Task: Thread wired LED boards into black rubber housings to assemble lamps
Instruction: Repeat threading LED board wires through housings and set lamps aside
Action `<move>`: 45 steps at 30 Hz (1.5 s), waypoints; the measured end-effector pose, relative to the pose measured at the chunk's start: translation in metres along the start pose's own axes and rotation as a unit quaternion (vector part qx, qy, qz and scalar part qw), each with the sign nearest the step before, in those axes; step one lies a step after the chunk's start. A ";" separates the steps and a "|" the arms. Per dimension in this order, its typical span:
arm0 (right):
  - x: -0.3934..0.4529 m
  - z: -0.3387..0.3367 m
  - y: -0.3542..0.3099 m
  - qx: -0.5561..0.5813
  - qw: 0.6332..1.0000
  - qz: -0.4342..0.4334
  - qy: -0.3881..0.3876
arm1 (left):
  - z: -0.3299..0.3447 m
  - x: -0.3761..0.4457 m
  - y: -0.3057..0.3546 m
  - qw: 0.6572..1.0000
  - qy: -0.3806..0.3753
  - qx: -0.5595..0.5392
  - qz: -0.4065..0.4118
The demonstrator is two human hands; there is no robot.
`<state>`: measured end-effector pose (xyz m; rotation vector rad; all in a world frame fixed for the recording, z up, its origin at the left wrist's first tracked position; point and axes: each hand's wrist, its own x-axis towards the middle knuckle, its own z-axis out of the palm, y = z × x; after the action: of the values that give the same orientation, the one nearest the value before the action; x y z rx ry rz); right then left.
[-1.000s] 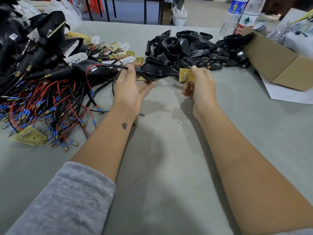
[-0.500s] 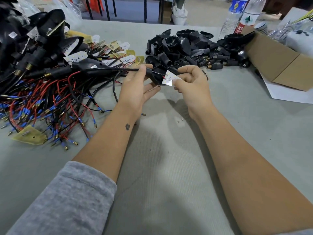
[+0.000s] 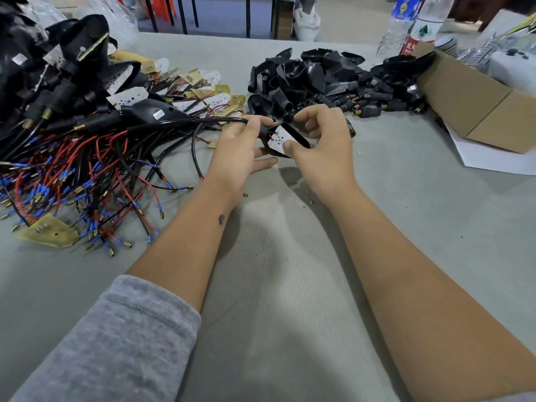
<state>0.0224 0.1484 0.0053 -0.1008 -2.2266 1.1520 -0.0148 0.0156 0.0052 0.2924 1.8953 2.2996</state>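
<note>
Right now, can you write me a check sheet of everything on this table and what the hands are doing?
Surface: grey table, small specks.
Job's things: black housing with white LED board in it; empty housings pile; wired boards pile.
Clutter: cardboard box, two bottles.
Hands: left hand pinches the lead; right hand thumb presses the board.
Cables: red and black wires, blue ends.
Surroundings: chair legs, floor.

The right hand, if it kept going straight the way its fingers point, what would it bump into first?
Probably the left hand. The right hand points leftward, its thumb pressing the LED board into the black housing held between both hands, so little else lies between. Depth is hard to judge.
</note>
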 end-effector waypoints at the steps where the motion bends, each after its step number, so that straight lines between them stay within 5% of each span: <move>1: 0.000 0.001 -0.001 0.007 1.000 0.009 -0.007 | -0.002 0.001 0.001 1.000 0.007 -0.008 -0.002; 7: 0.001 -0.001 -0.002 0.138 0.970 0.126 -0.152 | -0.008 0.005 0.006 0.999 0.047 0.005 -0.018; 18: 0.000 -0.001 -0.004 0.211 0.956 0.133 -0.154 | -0.003 0.002 0.012 0.996 0.091 -0.005 -0.003; 25: 0.006 -0.006 -0.006 0.334 0.906 0.220 -0.141 | 0.015 -0.020 0.021 0.969 -0.188 0.158 -0.028; 28: 0.004 -0.006 -0.005 0.326 0.917 0.183 -0.140 | 0.027 -0.026 0.019 0.943 -0.230 0.240 -0.023; 37: 0.002 -0.005 -0.014 0.295 0.944 0.139 -0.050 | 0.029 -0.021 0.003 0.929 -0.166 0.330 0.013; 41: 0.004 -0.006 -0.014 0.306 0.940 0.151 -0.002 | 0.029 -0.017 -0.004 0.948 -0.133 0.286 0.046; 45: 0.003 -0.010 -0.010 0.283 0.947 0.154 0.017 | 0.023 -0.011 -0.004 0.959 -0.103 0.264 -0.002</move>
<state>0.0278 0.1499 0.0183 -0.2340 -1.8049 1.9000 0.0016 0.0354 0.0048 0.5585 2.3504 1.6385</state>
